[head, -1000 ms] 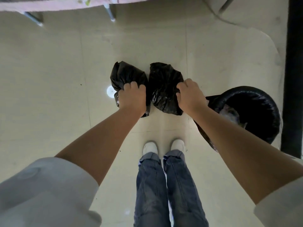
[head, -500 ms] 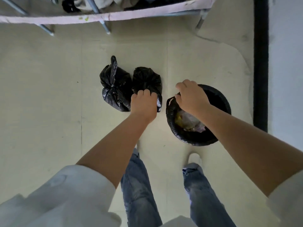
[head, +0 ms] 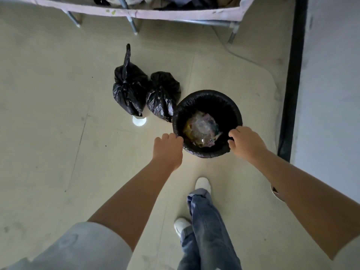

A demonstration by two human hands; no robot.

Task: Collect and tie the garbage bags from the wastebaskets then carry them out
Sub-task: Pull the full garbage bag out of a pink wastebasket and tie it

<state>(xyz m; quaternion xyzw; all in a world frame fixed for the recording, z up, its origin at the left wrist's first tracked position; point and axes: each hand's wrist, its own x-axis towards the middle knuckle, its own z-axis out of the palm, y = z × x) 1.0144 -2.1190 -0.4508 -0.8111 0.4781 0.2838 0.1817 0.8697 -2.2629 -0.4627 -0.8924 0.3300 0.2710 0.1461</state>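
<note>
Two tied black garbage bags stand side by side on the floor, the left bag (head: 128,90) with a long tail sticking up and the right bag (head: 163,95) against the wastebasket. The round wastebasket (head: 209,98) has a black liner folded over its rim and crumpled trash (head: 201,128) inside. My left hand (head: 168,148) curls its fingers on the liner at the rim's near-left side. My right hand (head: 245,142) grips the liner at the rim's near-right side.
A rack with metal legs (head: 132,24) and a pink cloth edge runs along the top. A dark vertical strip (head: 293,78) and a grey wall lie to the right. A bright light spot (head: 139,120) shows on the floor. My feet (head: 202,184) stand just behind the basket.
My left hand has let go of the tied bags, which now rest on the floor. Both hands have moved to opposite sides of the wastebasket's rim.
</note>
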